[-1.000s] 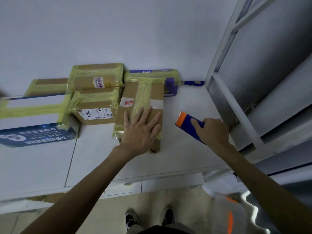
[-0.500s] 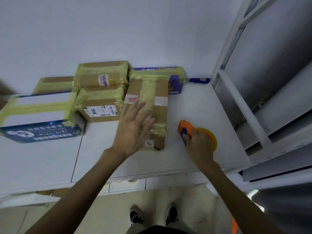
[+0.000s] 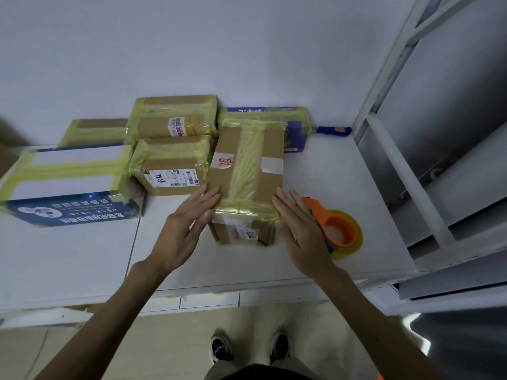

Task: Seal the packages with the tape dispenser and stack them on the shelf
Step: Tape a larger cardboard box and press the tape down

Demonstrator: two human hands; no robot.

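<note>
A long brown cardboard package [image 3: 247, 171] wrapped in yellow tape lies on the white table [image 3: 82, 256], its near end toward me. My left hand [image 3: 186, 229] lies flat against its left side with straight fingers. My right hand [image 3: 299, 229] lies flat against its right side, fingers straight. The orange and blue tape dispenser [image 3: 337, 229] with its yellow roll rests on the table just right of my right hand, released.
Several taped packages crowd the back: a white-and-blue box [image 3: 68, 185] at left, two stacked brown boxes [image 3: 172, 149], a purple box [image 3: 293, 133]. A blue-handled tool [image 3: 333, 130] lies by the wall. The grey metal shelf [image 3: 411, 174] stands at right.
My right hand set the tape dispenser down on the table and moved to the package's right side. My left hand slid off the package's top to its left side.
</note>
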